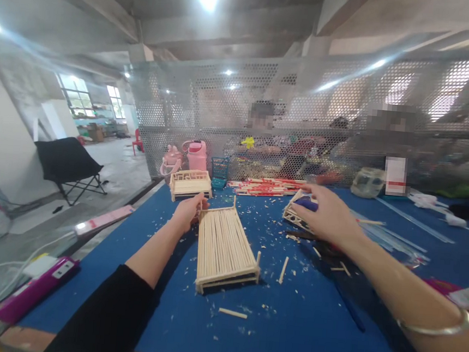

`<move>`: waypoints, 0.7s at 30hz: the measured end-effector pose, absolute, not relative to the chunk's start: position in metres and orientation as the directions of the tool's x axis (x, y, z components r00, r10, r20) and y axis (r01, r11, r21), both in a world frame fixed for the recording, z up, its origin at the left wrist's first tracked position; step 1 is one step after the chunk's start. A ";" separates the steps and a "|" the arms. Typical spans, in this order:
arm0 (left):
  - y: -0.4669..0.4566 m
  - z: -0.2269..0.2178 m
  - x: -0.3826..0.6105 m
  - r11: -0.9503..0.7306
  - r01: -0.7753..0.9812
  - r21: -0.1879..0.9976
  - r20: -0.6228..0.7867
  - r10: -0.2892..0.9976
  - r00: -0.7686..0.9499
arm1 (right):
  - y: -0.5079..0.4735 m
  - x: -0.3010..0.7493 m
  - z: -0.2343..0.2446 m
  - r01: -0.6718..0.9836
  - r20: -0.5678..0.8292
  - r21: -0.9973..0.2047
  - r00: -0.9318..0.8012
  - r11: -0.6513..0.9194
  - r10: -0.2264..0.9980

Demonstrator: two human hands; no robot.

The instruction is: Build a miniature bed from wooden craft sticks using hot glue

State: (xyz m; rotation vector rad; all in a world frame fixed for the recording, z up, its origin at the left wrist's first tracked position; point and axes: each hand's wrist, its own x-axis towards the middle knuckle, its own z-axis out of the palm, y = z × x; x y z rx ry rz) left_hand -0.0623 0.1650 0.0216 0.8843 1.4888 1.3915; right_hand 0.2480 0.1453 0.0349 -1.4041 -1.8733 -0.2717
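A small bed frame made of thin wooden sticks (225, 248) lies on the blue table mat (270, 327), lengthwise away from me. My left hand (189, 210) grips its far left corner with curled fingers. My right hand (326, 214) reaches over a wooden ladder-like side piece (295, 216) to the right, its fingers bent down onto a dark blue object (306, 203). A metal bangle (435, 326) sits on my right wrist.
A second finished stick bed (190, 183) stands at the back left, with pink bottles (191, 156) and a blue basket (219, 172) behind it. Red-and-wood sticks (267, 186) lie at the back. Wood chips and loose stick pieces (283, 269) litter the mat. People sit behind a perforated screen (305, 122).
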 end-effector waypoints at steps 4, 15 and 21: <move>0.166 0.021 -0.062 0.116 -0.076 0.990 -0.135 0.927 -0.349 | 0.119 0.219 0.011 0.768 0.783 -0.316 -0.122 0.558 0.611; 0.165 0.022 -0.065 0.117 -0.119 0.986 -0.149 0.940 -0.308 | 0.108 0.212 -0.008 0.597 0.761 -0.396 -0.211 0.697 0.613; 0.165 0.021 -0.062 0.114 -0.177 0.977 -0.163 0.943 -0.290 | 0.083 0.205 0.000 0.365 0.460 -0.672 -0.477 0.645 0.749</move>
